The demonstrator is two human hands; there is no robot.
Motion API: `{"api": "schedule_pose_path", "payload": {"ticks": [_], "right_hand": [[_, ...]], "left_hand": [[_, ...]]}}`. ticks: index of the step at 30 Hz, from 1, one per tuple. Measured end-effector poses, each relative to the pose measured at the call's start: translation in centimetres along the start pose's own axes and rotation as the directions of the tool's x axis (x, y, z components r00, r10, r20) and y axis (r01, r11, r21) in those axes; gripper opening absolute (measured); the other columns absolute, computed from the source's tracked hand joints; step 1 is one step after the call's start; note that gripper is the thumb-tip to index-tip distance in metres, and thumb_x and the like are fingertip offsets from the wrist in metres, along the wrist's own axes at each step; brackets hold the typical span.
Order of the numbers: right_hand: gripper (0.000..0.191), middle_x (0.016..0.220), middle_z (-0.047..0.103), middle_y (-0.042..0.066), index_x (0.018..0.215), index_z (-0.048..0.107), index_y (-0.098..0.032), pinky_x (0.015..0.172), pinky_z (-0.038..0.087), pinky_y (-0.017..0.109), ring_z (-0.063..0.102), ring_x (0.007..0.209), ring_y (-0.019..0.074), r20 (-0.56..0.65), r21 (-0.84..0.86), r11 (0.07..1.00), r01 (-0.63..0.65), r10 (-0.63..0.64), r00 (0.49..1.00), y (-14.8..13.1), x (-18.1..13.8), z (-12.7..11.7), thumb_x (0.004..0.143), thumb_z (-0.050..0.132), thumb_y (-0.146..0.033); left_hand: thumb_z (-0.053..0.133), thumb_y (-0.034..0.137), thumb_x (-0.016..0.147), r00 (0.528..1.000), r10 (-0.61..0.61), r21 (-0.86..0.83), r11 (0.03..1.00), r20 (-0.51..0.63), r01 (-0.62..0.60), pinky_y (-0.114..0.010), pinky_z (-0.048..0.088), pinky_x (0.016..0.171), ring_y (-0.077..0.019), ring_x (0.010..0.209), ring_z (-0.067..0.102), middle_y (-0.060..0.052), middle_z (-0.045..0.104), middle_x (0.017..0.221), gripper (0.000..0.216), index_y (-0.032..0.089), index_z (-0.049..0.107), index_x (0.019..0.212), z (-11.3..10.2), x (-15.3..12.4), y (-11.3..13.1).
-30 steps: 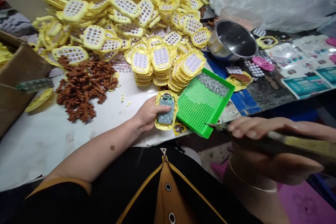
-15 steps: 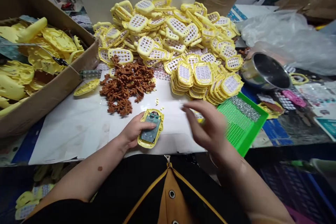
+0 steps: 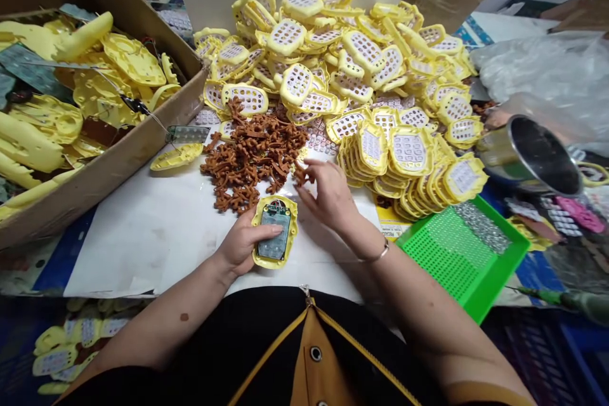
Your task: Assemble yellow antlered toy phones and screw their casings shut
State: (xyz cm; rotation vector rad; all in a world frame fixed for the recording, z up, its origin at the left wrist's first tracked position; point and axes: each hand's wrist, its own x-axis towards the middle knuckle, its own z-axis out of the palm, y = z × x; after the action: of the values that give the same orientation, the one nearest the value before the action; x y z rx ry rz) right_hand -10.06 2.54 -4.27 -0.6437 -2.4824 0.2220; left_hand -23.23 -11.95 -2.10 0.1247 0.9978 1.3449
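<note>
My left hand (image 3: 240, 241) is closed around a yellow plastic shell half (image 3: 292, 242), its thumb pressed on the green-grey circuit board (image 3: 273, 242) lying inside. Thin wires show at the shell's upper end. At the right edge of a heap of small brown plastic parts (image 3: 247, 155), my right hand (image 3: 328, 193) has its thumb and fingertips closed about a brown plastic part (image 3: 301, 176). Tiny pale yellow bits (image 3: 302, 153) lie just beyond those fingertips.
Behind is a large pile of yellow shells with keypad holes (image 3: 333, 54); stacked ones (image 3: 410, 151) stand nearer. A cardboard box (image 3: 157, 120) of yellow parts is at left. At right are a green basket (image 3: 440, 254) holding small metal pieces and a metal pot (image 3: 499, 155).
My right hand has moved left to the brown heap and now pinches a brown part. My left hand still holds the shell. The view has shifted, so the table contents appear farther right.
</note>
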Motion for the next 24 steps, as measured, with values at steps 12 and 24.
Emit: {"api": "schedule_pose_path", "payload": {"ticks": [12,24], "right_hand": [[0.028,0.085,0.063,0.002,0.101,0.059,-0.021,0.064,0.049,0.029,0.059,0.072,0.0131,0.587,0.778,0.163,-0.607,0.156,0.794,-2.3,-6.6,-4.4,0.079,0.068,-0.037],[0.026,0.070,0.067,-0.002,0.080,0.069,-0.019,0.064,0.048,0.025,0.058,0.063,0.0090,0.486,0.867,-0.198,-0.457,0.540,0.688,-3.2,-8.2,-4.4,0.064,0.081,-0.037]], "left_hand": [[0.082,0.017,0.058,0.988,-0.018,0.195,0.981,0.156,-0.012,-0.028,0.054,0.066,-0.0168,0.070,0.067,-0.006,0.072,0.081,0.040,0.012,0.065,0.094,0.3,-2.0,-1.7],[0.080,0.019,0.057,0.990,-0.135,0.327,0.938,0.038,0.115,-0.027,0.052,0.061,-0.0165,0.064,0.065,-0.006,0.071,0.079,0.042,0.011,0.064,0.095,1.8,-1.8,-2.9]]}}
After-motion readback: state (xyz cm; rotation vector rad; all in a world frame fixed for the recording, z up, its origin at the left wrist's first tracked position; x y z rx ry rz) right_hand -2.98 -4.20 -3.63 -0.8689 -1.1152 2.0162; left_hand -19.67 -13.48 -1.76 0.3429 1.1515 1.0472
